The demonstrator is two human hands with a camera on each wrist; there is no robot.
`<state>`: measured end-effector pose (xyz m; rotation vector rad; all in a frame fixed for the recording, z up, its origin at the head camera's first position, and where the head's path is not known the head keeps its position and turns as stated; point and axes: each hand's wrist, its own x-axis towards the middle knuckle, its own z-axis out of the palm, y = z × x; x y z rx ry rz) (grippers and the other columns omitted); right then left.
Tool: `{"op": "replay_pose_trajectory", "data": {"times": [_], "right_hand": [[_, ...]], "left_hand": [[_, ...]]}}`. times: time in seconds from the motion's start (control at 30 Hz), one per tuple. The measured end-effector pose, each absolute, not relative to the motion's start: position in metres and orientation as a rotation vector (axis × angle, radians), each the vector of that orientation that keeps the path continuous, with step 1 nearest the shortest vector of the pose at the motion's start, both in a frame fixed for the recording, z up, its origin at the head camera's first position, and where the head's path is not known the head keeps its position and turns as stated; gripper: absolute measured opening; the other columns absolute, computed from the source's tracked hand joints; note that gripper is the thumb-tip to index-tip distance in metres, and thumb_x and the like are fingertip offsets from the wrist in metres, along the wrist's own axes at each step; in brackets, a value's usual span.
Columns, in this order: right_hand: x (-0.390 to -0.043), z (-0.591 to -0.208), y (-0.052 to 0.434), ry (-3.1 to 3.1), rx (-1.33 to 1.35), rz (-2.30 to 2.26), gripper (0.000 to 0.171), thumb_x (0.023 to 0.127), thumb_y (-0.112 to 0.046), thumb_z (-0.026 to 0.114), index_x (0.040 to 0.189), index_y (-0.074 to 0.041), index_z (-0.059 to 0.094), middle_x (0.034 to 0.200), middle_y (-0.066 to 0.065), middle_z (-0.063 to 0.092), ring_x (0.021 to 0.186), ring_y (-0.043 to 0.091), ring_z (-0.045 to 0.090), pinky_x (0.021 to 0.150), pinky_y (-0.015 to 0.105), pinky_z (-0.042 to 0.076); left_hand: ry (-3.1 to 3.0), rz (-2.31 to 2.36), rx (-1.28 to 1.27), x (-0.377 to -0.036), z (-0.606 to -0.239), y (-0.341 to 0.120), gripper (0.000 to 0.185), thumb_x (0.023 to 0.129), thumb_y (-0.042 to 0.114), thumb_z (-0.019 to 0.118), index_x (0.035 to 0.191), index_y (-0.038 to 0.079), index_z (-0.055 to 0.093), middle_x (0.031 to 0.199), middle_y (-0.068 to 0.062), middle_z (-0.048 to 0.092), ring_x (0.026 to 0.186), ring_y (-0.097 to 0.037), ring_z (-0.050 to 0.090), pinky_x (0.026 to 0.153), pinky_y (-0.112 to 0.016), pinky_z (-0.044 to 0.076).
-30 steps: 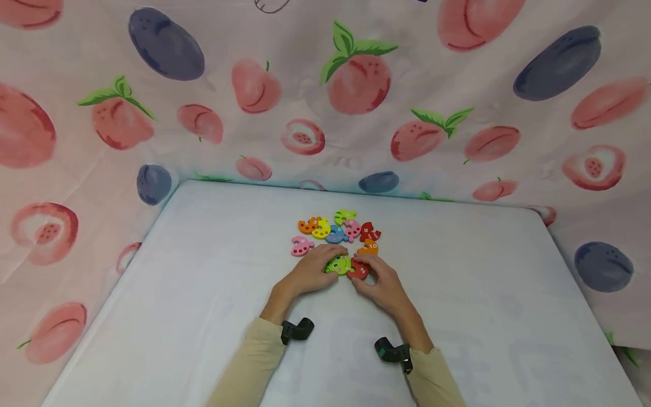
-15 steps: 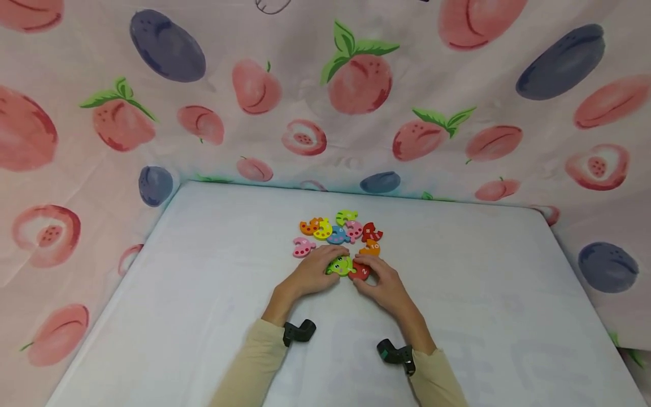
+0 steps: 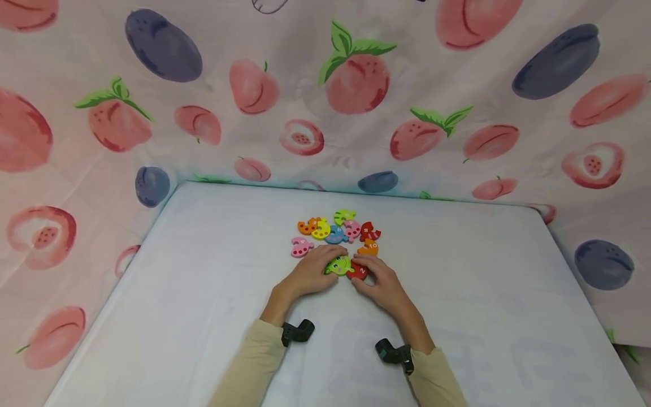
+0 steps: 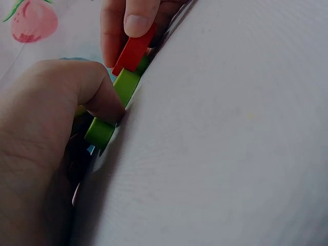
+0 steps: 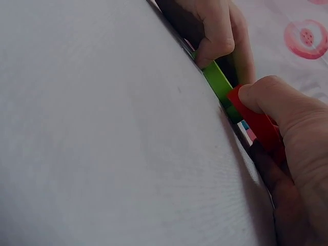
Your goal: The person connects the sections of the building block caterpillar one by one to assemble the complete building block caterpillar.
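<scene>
The pale tabletop point(image 3: 203, 294) is spreading wide under a fruit-printed cloth backdrop point(image 3: 356, 85), and both cream sleeves are coming in from the near edge, converging at its middle. The left hand point(image 3: 305, 275) is lying to the left, the right hand point(image 3: 381, 282) to the right, and the two are sitting almost fingertip to fingertip. Just beyond the fingers a cluster of loose coloured puzzle pieces point(image 3: 335, 230) is lying flat, near but not being touched.

Between the hands, two pieces are meeting edge to edge along a left-to-right line. The left hand is pinching the green piece point(image 3: 338, 264), thumb curled against its near edge in the left wrist view point(image 4: 123, 87). The right hand is clamping the red piece point(image 3: 359, 272), thumb on top, in the right wrist view point(image 5: 256, 120); there it is looking tilted, one end riding over the green edge rather than lying flush. Each hand is directly on its own piece, neither one nearer the joint, which is lying dead centre between them.
</scene>
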<state>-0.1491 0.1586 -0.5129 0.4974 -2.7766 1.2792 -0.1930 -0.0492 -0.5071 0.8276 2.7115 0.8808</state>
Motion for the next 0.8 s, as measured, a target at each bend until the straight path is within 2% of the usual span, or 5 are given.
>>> {"op": "replay_pose_trajectory", "data": {"times": [0.53, 0.8], "right_hand": [[-0.1469, -0.5109, 0.1567, -2.828, 0.453, 1.267, 0.043, 0.083, -0.028, 0.068, 0.123, -0.016, 0.058, 0.13, 0.002, 0.054, 0.124, 0.023, 0.047, 0.103, 0.045, 0.04], [-0.1484, -0.5085, 0.1533, -2.841, 0.425, 1.19, 0.042, 0.081, -0.028, 0.069, 0.12, -0.015, 0.06, 0.127, 0.003, 0.055, 0.12, 0.024, 0.047, 0.101, 0.05, 0.039]], "left_hand": [[2.706, 0.889, 0.84, -0.1905, -0.507, -0.0481, 0.053, 0.082, 0.024, 0.054, 0.134, 0.027, 0.045, 0.142, 0.006, 0.042, 0.133, -0.017, 0.036, 0.11, -0.044, 0.03], [2.716, 0.894, 0.842, -0.1932, -0.5091, -0.0482, 0.054, 0.081, 0.024, 0.053, 0.134, 0.028, 0.044, 0.142, 0.005, 0.042, 0.133, -0.019, 0.036, 0.11, -0.047, 0.03]]}}
